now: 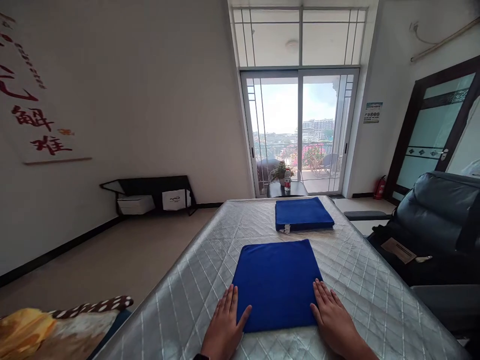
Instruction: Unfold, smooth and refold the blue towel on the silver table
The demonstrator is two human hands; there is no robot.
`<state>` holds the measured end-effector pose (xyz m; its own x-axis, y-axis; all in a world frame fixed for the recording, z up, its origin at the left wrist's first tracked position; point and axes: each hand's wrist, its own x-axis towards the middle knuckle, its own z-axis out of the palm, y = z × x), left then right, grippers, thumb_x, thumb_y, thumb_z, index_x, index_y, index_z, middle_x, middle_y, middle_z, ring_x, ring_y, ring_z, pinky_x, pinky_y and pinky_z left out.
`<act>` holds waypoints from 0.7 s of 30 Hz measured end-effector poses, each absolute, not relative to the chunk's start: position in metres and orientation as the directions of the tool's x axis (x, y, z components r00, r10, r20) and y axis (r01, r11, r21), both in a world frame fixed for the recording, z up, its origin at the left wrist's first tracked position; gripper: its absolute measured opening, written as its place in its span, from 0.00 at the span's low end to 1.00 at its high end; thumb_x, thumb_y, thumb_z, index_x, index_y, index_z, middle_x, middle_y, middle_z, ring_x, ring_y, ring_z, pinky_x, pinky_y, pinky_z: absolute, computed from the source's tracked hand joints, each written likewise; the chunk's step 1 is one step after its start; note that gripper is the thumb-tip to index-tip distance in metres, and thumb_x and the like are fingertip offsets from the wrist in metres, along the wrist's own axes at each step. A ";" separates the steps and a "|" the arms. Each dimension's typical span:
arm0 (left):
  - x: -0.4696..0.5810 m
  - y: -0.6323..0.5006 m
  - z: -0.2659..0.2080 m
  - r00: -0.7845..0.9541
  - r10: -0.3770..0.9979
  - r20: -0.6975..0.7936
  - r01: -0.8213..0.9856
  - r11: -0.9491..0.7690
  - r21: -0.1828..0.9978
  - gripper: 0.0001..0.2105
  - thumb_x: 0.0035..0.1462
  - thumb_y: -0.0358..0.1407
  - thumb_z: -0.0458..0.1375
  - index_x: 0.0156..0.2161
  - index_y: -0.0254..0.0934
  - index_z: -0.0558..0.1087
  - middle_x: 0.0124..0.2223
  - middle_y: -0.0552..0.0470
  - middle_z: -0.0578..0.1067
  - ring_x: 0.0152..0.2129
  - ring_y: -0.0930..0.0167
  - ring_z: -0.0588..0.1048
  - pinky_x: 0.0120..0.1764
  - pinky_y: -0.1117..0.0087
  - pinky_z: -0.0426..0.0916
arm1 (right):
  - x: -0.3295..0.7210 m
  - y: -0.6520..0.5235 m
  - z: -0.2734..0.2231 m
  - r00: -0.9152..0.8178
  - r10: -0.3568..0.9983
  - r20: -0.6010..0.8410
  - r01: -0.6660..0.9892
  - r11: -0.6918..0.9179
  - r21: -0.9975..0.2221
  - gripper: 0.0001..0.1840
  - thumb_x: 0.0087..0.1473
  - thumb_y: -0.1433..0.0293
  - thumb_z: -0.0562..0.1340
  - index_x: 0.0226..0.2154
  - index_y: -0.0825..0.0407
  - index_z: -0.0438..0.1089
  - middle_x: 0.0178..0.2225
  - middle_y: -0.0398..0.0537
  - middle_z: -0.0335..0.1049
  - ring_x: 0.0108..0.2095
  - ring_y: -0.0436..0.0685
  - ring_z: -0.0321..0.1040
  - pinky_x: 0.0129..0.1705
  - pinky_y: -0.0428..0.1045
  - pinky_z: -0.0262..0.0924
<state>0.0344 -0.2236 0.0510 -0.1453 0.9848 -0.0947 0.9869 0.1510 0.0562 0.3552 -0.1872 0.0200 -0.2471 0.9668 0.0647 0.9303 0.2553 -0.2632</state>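
Note:
A folded blue cloth [277, 285] lies flat in front of me on the quilted silver mattress [180, 305]. At its left edge rests my left hand [227, 317], fingers stretched forward and the thumb on the cloth. My right hand [332, 312] lies at the right edge, fingers extended, its thumb touching the near right part. Neither hand is closed around anything. Farther back sits a thicker stack of folded blue cloth [303, 212] with a white tag [287, 228] on its near side.
Beyond the mattress, a small table [275, 190] holds a bottle [287, 179] and a plant. A dark leather armchair [438, 215] stands on the right, a low black rack [157, 185] with white boxes by the left wall. Patterned blankets [82, 330] lie at lower left.

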 end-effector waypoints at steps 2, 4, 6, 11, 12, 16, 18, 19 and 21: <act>0.036 -0.223 0.049 -0.151 0.986 -0.069 0.985 0.156 0.070 0.36 0.67 0.52 0.36 0.72 0.30 0.45 0.74 0.46 0.41 0.71 0.70 0.43 0.70 0.67 0.44 | 0.351 -0.178 0.033 -0.250 0.967 0.041 0.937 0.252 -0.242 0.36 0.67 0.56 0.42 0.70 0.56 0.50 0.72 0.50 0.42 0.71 0.59 0.40 0.72 0.59 0.39; 0.037 -0.222 0.045 -0.155 0.987 -0.043 0.983 0.159 0.087 0.36 0.67 0.52 0.38 0.72 0.30 0.47 0.74 0.46 0.43 0.71 0.69 0.44 0.70 0.66 0.46 | 0.343 -0.162 0.048 -0.259 0.965 0.028 0.940 0.259 -0.222 0.36 0.67 0.56 0.40 0.70 0.57 0.48 0.72 0.51 0.40 0.72 0.58 0.38 0.72 0.59 0.36; 0.037 -0.223 0.042 -0.155 0.988 -0.023 0.982 0.157 0.105 0.36 0.67 0.52 0.38 0.72 0.32 0.48 0.74 0.46 0.44 0.71 0.68 0.45 0.70 0.64 0.46 | 0.333 -0.140 0.061 -0.271 0.962 0.025 0.939 0.270 -0.212 0.36 0.67 0.57 0.39 0.70 0.59 0.45 0.73 0.52 0.39 0.72 0.57 0.35 0.72 0.58 0.35; 0.029 -0.219 0.048 -0.137 0.989 -0.064 0.986 0.142 0.084 0.35 0.66 0.53 0.38 0.71 0.33 0.51 0.74 0.46 0.49 0.71 0.67 0.48 0.70 0.61 0.48 | 0.325 -0.095 0.051 -0.212 0.976 0.045 0.955 0.217 -0.201 0.36 0.68 0.60 0.39 0.70 0.64 0.43 0.73 0.57 0.38 0.73 0.58 0.33 0.71 0.58 0.34; 0.028 -0.215 0.053 -0.151 0.985 -0.089 0.986 0.156 0.061 0.36 0.65 0.54 0.39 0.70 0.31 0.53 0.73 0.44 0.51 0.70 0.65 0.51 0.69 0.61 0.50 | 0.326 -0.091 0.043 -0.202 0.978 0.052 0.957 0.208 -0.202 0.36 0.68 0.60 0.40 0.70 0.64 0.43 0.73 0.57 0.38 0.73 0.58 0.33 0.71 0.59 0.33; 0.052 -0.186 0.070 -0.172 0.985 0.012 0.984 0.172 -0.032 0.34 0.66 0.47 0.41 0.67 0.21 0.58 0.71 0.33 0.58 0.68 0.58 0.59 0.68 0.57 0.55 | 0.331 -0.083 0.020 -0.203 0.976 0.073 0.952 0.214 -0.217 0.37 0.68 0.57 0.40 0.70 0.63 0.44 0.73 0.57 0.39 0.73 0.59 0.34 0.71 0.59 0.33; 0.087 -0.165 0.072 -0.061 0.992 0.111 0.998 0.062 -0.006 0.30 0.68 0.42 0.41 0.67 0.22 0.59 0.70 0.33 0.59 0.67 0.59 0.61 0.67 0.57 0.57 | 0.332 -0.082 0.017 -0.209 0.975 0.079 0.952 0.221 -0.213 0.37 0.68 0.57 0.40 0.70 0.63 0.44 0.73 0.57 0.40 0.73 0.59 0.34 0.71 0.59 0.33; 0.108 -0.153 0.070 0.015 0.990 0.138 0.999 -0.020 0.031 0.29 0.68 0.41 0.40 0.67 0.24 0.60 0.70 0.35 0.60 0.67 0.60 0.61 0.67 0.58 0.59 | 0.333 -0.082 0.017 -0.212 0.974 0.079 0.952 0.225 -0.207 0.37 0.68 0.58 0.40 0.70 0.63 0.44 0.72 0.58 0.40 0.72 0.59 0.34 0.71 0.59 0.33; 0.154 -0.131 0.062 0.173 0.967 0.189 0.973 -0.198 0.117 0.29 0.69 0.45 0.38 0.67 0.29 0.62 0.69 0.39 0.63 0.67 0.61 0.62 0.66 0.57 0.60 | 0.336 -0.082 0.019 -0.234 0.969 0.076 0.951 0.244 -0.191 0.36 0.68 0.60 0.41 0.70 0.62 0.45 0.72 0.58 0.41 0.72 0.60 0.35 0.71 0.59 0.35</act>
<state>0.1543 -0.1310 0.0620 0.1735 0.9666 0.1888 0.9733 -0.1976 0.1172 0.3361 -0.0816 0.0188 -0.2336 0.9693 0.0765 0.9507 0.2442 -0.1913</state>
